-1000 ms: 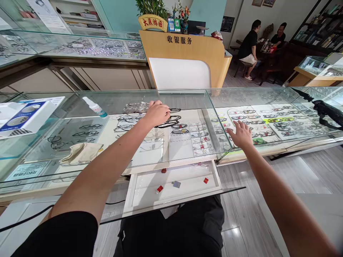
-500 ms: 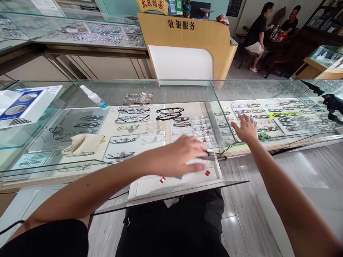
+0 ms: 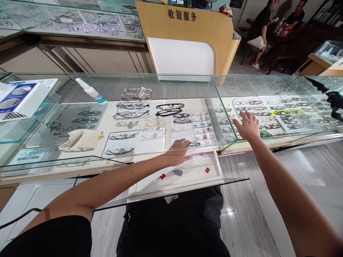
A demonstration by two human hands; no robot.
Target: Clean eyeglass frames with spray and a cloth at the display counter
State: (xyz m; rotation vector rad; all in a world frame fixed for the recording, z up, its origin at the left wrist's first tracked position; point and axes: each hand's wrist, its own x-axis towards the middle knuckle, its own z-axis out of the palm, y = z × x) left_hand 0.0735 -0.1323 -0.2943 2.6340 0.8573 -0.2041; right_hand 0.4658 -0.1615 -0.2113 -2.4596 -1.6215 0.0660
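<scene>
2 bare hands are at work over a glass display counter [image 3: 193,102] that runs from side to side, with rows of spectacles showing through its top. Near its far left corner lie a blue and white box [image 3: 20,99] and, beside the far edge, a white bottle [image 3: 91,91] on its side. A cream cloth [image 3: 81,139] is folded nearer the left end. Below the near edge, a white drawer [image 3: 150,187] stands pulled out, holding 2 red tags [image 3: 162,176] and 1 grey tag [image 3: 178,172]. Beyond the counter is a wooden desk [image 3: 182,26]; farther back, at the upper right, 2 people [image 3: 258,30] sit by a dark table.

The left hand [image 3: 178,151] reaches to the counter's near edge, above the drawer, palm down. 1 pair of glasses [image 3: 195,144] lies right at its fingertips, just inside that near edge. The thumb is apart from the fingers; whether they grip the frame cannot be told. The right hand [image 3: 249,125] is spread over the glass farther right, fingers well apart, with more frames showing below it.
</scene>
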